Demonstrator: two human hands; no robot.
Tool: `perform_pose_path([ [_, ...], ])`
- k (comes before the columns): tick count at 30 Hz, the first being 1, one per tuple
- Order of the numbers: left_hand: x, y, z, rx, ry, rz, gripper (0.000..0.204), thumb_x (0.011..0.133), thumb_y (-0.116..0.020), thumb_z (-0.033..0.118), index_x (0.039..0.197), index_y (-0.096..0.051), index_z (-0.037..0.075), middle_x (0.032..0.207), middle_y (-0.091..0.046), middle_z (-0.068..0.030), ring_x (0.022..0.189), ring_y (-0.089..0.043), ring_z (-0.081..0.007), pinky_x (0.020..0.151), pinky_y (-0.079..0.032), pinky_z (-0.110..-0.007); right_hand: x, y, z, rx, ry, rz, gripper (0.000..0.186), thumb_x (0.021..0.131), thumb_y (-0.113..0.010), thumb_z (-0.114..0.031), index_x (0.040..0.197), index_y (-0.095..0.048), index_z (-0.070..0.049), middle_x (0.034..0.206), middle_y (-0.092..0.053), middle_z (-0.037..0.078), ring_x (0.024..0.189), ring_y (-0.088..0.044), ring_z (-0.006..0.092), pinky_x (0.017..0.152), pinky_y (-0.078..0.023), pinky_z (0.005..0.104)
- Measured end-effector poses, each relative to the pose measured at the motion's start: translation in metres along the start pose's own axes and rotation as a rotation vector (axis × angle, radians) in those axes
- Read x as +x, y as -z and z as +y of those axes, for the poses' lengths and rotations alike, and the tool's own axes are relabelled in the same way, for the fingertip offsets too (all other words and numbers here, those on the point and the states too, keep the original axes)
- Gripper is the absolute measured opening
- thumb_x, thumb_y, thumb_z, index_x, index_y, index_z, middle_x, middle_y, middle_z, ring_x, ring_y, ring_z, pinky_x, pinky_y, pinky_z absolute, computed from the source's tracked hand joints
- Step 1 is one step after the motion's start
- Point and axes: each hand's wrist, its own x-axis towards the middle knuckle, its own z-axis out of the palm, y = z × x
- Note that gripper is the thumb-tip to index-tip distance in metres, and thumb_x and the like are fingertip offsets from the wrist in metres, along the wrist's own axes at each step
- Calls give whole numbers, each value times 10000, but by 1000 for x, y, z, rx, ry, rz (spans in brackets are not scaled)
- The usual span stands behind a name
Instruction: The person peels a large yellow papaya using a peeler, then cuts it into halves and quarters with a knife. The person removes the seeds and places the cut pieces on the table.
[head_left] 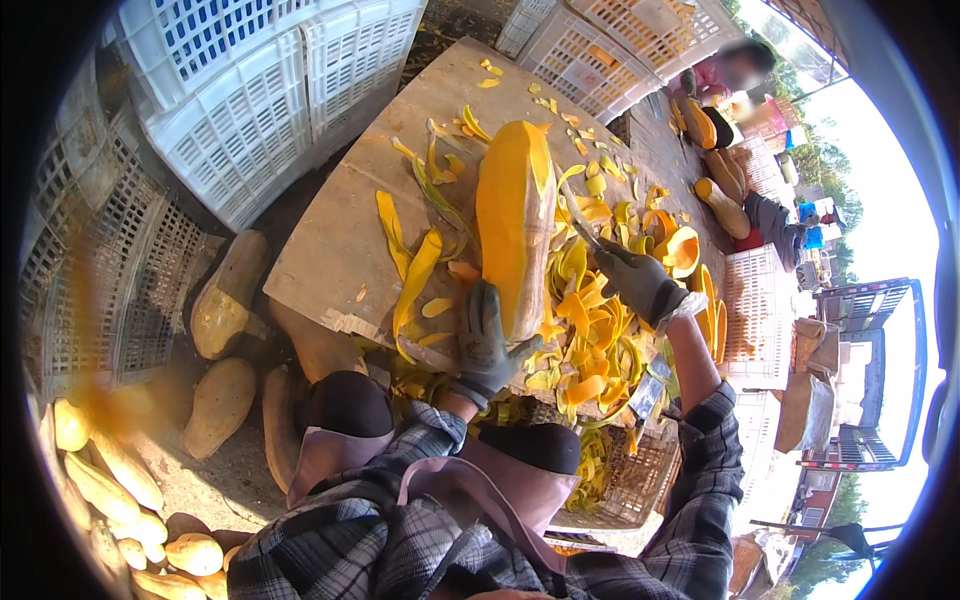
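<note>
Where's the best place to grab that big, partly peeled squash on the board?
Probably the near end, from the left. The squash lies lengthwise, that end closest to the knees and narrower than the middle. The left hand, thumb spread, is there; the right hand holds a bladed tool on the other side.

A squash [512, 220] lies on the board [325, 250], peelings [595, 350] on both sides; crates [225, 130] stand left of the board and behind it, more squashes [220, 405] on the ground [245, 480] to the left
</note>
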Motion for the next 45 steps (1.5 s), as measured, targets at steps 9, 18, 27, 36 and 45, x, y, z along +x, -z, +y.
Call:
perform_pose_path([
  [9, 4, 6, -15, 103, -124, -29, 1115, 734, -875, 441, 1540, -232, 18, 1487, -354, -348, 1341, -404, -536, 1114, -364, -587, 192, 18, -39, 215, -399, -6, 603, 966, -497, -566, 1158, -710, -37, 936, -740, 138, 780, -716, 232, 698, -533, 364],
  [18, 3, -7, -26, -32, 22, -93, 1165, 704, -919, 389, 1535, -191, 17, 1519, -298, -325, 1380, -376, -493, 1137, -343, -563, 3, -108, -24, 239, -183, 208, 539, 981, -561, -365, 1395, -548, -21, 1041, -678, 317, 1045, -664, 439, 915, -524, 455],
  [27, 11, 6, -24, 69, -147, -129, 1258, 644, -964, 294, 1562, -150, 20, 1559, -278, -239, 1436, -350, -368, 1157, -352, -475, -31, -72, 12, 823, -329, 254, 511, 1019, -605, -278, 1486, -508, -95, 906, -658, -16, 733, -586, 64, 699, -518, 235],
  [36, 25, 22, -30, 173, -109, -347, 1273, 667, -937, 398, 1561, -124, -5, 1588, -226, -284, 1466, -283, -441, 1190, -285, -512, 201, 6, -14, -178, -72, 112, 452, 1006, -418, -360, 1212, -687, -60, 1170, -699, 226, 1130, -668, 368, 949, -507, 433],
  [45, 24, 21, -25, 192, -54, -325, 1221, 674, -933, 367, 1547, -173, -22, 1541, -306, -261, 1423, -348, -420, 1174, -310, -493, 18, -114, -26, 214, -56, 274, 433, 1013, -457, -377, 1287, -513, -46, 998, -691, 295, 947, -657, 469, 851, -507, 533],
])
